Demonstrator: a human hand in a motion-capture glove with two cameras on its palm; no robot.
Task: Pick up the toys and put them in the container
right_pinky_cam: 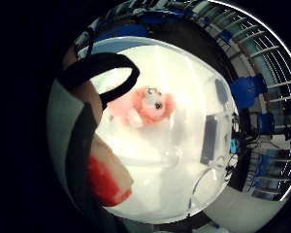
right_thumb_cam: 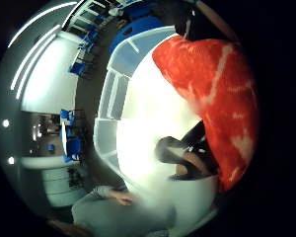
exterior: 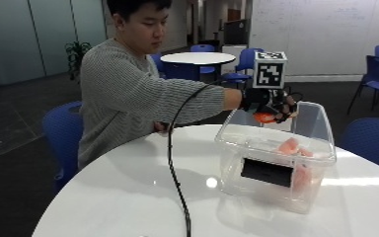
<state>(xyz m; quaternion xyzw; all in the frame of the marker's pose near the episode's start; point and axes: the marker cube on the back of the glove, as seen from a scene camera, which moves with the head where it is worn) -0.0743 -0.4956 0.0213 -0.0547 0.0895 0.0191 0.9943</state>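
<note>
We have the gloved right hand (exterior: 268,106) poised above the far rim of the clear container (exterior: 278,170), which stands on the right part of the white table (exterior: 124,197). Its fingers are curled round a red-and-white toy (exterior: 266,117) — the thumb-side palm view shows that toy (right_thumb_cam: 212,94) pressed close against the palm. A pink plush toy (right_pinky_cam: 148,107) already lies on the container floor, toward its right end in the outside view. The step in hand looks like the drop. To do it well, we would bring the hand in over the middle of the opening and lower it below the rim before letting the fingers part — released from up here, near the wall, the toy could catch the rim and tumble onto the table.
</note>
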